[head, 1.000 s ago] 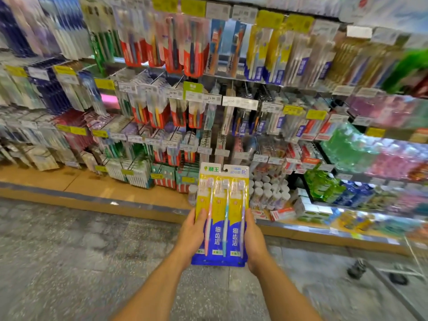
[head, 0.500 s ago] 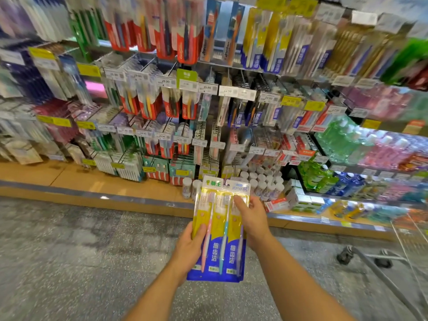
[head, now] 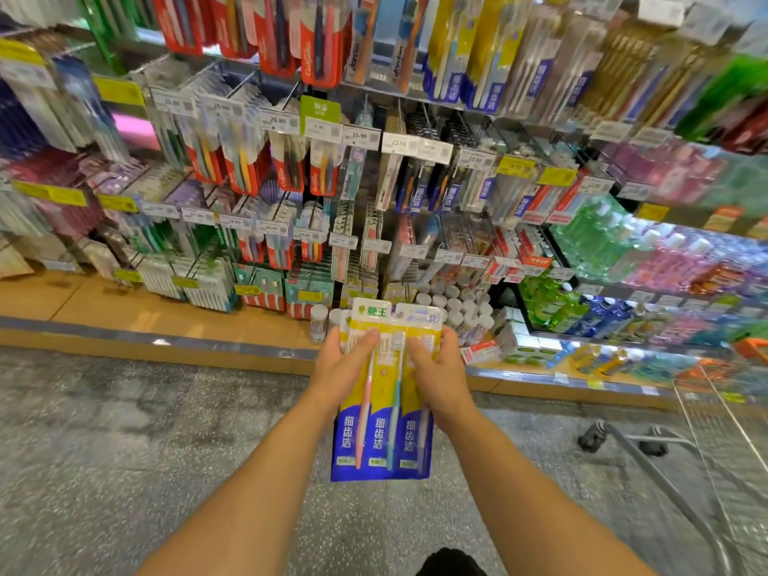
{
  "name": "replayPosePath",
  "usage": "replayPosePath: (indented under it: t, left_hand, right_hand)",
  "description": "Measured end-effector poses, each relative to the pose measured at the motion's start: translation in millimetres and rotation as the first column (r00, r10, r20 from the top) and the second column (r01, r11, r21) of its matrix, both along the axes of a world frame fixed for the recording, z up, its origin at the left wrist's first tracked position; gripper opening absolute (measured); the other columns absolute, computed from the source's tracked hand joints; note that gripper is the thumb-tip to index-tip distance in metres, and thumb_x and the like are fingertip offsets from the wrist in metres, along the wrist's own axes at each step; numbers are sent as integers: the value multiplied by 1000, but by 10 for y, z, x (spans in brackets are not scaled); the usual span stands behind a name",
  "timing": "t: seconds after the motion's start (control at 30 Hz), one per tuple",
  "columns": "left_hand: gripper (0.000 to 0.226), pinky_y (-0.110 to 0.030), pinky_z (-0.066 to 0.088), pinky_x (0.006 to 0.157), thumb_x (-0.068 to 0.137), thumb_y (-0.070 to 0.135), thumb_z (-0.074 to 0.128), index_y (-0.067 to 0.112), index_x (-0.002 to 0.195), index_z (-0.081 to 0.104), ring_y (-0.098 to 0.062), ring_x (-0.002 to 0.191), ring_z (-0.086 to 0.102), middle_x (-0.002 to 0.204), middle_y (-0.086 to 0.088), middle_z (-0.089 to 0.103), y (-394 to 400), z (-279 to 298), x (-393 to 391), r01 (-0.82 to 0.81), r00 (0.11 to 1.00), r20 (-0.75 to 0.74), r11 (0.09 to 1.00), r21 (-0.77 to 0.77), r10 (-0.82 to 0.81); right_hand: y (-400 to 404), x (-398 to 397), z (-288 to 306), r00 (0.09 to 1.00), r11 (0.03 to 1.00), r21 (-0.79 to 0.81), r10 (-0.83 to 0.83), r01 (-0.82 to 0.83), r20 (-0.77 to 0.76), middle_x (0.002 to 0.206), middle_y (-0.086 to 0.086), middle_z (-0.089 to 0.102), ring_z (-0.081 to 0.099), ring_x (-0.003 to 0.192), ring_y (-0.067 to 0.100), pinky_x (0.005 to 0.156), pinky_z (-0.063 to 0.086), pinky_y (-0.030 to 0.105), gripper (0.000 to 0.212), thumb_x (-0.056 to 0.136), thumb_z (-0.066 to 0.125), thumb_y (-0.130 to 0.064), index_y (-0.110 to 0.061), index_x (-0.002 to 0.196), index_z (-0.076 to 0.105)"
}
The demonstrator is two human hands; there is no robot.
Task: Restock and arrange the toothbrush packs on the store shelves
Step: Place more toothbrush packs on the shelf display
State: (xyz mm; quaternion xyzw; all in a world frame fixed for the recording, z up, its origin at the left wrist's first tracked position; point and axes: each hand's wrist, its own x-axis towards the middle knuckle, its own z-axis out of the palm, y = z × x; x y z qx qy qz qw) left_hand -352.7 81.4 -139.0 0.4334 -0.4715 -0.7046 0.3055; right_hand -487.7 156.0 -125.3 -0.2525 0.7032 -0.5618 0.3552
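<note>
A yellow and blue toothbrush pack [head: 384, 426] with three brushes hangs upright in front of me, low before the shelves. My left hand [head: 338, 365] grips its upper left edge, thumb across the front. My right hand [head: 438, 370] grips the upper right edge, thumb on the front too. More packs seem stacked behind the front one, though I cannot tell how many. The display of hanging toothbrush packs [head: 291, 168] fills the wall ahead on pegs with price tags.
A wooden base shelf [head: 124, 322] runs along the floor under the display. White cups [head: 453, 309] stand on it just behind the pack. Mouthwash bottles [head: 623, 251] fill the shelves at right. A wire shopping trolley [head: 715, 430] stands at lower right.
Both hands slid up from the pack's lower sides to its top part, and the pack sank lower. My view moved closer to the shelves.
</note>
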Motion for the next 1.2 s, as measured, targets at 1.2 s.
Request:
replayPosePath:
  t: [1.2]
  left_hand:
    - [34, -28, 63, 74, 90, 25, 78, 23, 120, 64, -14, 96, 79, 109, 4, 81, -1436, -1955, -2004, -109, 985, 148, 981, 161, 85]
  right_hand:
    - [-1726, -2117, -2005, 955, 991, 133, -67, 29, 290, 105, 7, 80, 78, 97, 29, 88, 60, 57, 28, 92, 75, -35, -17, 111, 70]
